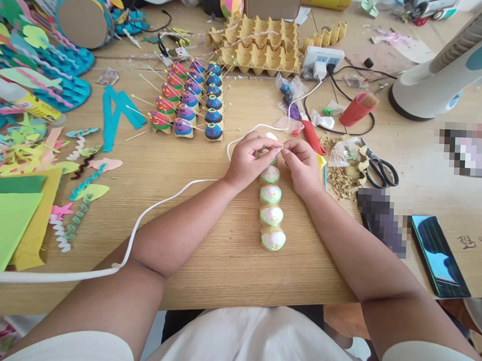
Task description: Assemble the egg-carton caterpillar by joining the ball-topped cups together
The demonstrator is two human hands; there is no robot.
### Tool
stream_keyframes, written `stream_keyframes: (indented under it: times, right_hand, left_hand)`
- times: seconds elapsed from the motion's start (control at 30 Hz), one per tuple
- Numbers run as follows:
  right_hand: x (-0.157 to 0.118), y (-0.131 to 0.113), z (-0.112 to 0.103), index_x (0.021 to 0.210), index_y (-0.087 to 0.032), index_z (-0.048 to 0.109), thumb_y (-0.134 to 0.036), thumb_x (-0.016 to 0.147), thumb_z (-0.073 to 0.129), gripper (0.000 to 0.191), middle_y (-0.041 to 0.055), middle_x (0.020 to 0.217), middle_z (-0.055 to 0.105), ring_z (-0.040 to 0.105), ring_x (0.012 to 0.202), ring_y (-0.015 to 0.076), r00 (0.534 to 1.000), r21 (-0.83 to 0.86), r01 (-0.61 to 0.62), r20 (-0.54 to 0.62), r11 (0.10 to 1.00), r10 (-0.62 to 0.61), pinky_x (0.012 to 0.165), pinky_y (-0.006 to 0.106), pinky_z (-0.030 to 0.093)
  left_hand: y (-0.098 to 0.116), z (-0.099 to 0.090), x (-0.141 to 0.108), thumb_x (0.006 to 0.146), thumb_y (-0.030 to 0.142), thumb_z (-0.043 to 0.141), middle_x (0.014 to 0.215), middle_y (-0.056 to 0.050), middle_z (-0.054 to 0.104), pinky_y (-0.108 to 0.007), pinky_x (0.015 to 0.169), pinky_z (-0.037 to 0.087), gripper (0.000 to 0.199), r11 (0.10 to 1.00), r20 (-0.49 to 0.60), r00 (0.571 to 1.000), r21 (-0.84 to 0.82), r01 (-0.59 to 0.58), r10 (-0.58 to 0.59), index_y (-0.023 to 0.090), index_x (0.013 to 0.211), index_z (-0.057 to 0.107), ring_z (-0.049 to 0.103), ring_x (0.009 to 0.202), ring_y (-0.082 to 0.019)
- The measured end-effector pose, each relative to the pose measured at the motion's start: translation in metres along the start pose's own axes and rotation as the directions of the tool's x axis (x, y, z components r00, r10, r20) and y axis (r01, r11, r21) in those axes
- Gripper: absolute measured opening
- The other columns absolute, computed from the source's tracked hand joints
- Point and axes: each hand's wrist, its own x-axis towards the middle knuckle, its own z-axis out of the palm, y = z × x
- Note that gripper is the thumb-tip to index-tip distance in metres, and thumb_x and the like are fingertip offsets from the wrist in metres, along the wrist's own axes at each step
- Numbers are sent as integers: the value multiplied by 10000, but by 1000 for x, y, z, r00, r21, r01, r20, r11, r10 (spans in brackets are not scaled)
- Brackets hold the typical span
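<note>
My left hand (250, 158) and my right hand (303, 164) meet over the far end of a strip of egg-carton cups. Their fingertips pinch a tiny yellow piece (282, 147) between them. Below the hands the strip runs toward me, its cups topped with white domes edged in light green, with small yellow dots. The nearest white dome (273, 240) shows fully, while the far cups are partly hidden by my left hand. Left of the hands stand three rows of painted cups, red (160, 121), purple (183, 127) and blue (213, 131), with thin sticks poking out.
Scissors (381, 171), a red tube (358, 109) and a phone (439, 255) lie to the right, near a white fan (441, 72). Egg cartons (260, 56) and a power strip (323, 59) sit behind. A white cable (156, 202) crosses the left forearm; coloured paper (7, 229) lies left.
</note>
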Motion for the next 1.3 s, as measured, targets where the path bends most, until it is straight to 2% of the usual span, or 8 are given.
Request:
stream_keyframes:
  times: [0.27, 0.63, 0.93, 1.3]
  right_hand:
    - [1, 2, -1, 823, -259, 649, -488, 871, 852, 310, -22, 770, 556, 536, 768, 166, 999, -2, 47, -2, 999, -47, 795, 358, 500]
    - [0, -3, 0, 849, -250, 676, -553, 854, 880, 365, -23, 801, 632, 574, 793, 154, 999, -11, 33, 16, 999, -33, 780, 332, 504]
    - [0, -1, 1, 842, -244, 682, -519, 849, 887, 343, -21, 805, 632, 573, 790, 151, 999, 18, 34, 5, 999, -34, 767, 326, 494]
    - [1, 0, 0, 841, -252, 679, -631, 829, 897, 438, -18, 812, 654, 579, 792, 157, 1000, -13, 31, 5, 999, -31, 748, 330, 499]
  left_hand:
    - [0, 0, 0, 1015, 486, 791, 934, -34, 793, -264, 723, 529, 267, 1000, 4, 1000, 30, 8, -8, 234, 1006, 880, 682, 819, -138]
    - [-2, 1, 0, 1018, 627, 771, 905, -31, 789, -261, 677, 503, 413, 1000, -21, 1000, -18, 20, -21, 231, 1007, 888, 620, 735, -120]
    - [-2, 1, 1, 989, 559, 828, 888, -26, 810, -256, 673, 497, 341, 999, -21, 999, -36, 30, -30, 225, 964, 892, 646, 741, -117]
    - [-3, 0, 1, 1010, 474, 824, 911, -20, 804, -258, 689, 508, 259, 1000, -11, 1000, -28, -5, 5, 224, 954, 867, 670, 772, -119]
